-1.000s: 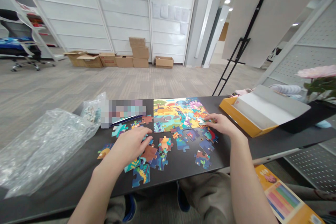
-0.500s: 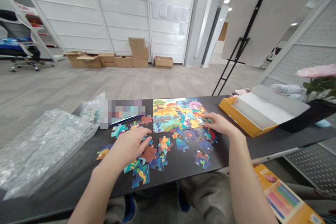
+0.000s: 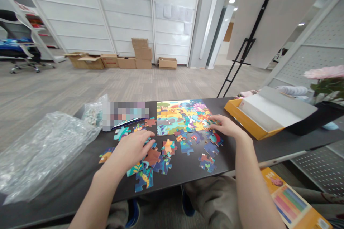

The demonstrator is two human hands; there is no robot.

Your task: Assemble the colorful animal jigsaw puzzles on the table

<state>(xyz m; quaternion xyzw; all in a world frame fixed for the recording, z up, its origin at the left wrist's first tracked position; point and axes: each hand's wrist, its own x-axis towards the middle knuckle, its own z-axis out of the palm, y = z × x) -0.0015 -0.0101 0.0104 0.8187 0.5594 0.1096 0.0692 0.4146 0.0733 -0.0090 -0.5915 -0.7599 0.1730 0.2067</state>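
Observation:
A colourful animal jigsaw puzzle lies on the dark table with many pieces joined. My right hand is at its right edge, with thumb and fingers around a puzzle piece that is partly hidden by them. Over the loose pieces on the left rests my left hand, fingers slightly bent and thumb apart, with no piece seen in its grasp. Close to its fingertips are a brown piece and a piece with an orange animal. Below the puzzle lie several more loose pieces, among them a dark blue one.
Clear plastic wrap covers the table's left end, beside a blurred-out flat item. An open yellow box stands on the right, near a pink flower. A yellow printed box is below the table's right edge.
My right hand has shifted very slightly at the puzzle's right edge, and the piece at its fingers looks nearer to the joined part. My left hand stays put.

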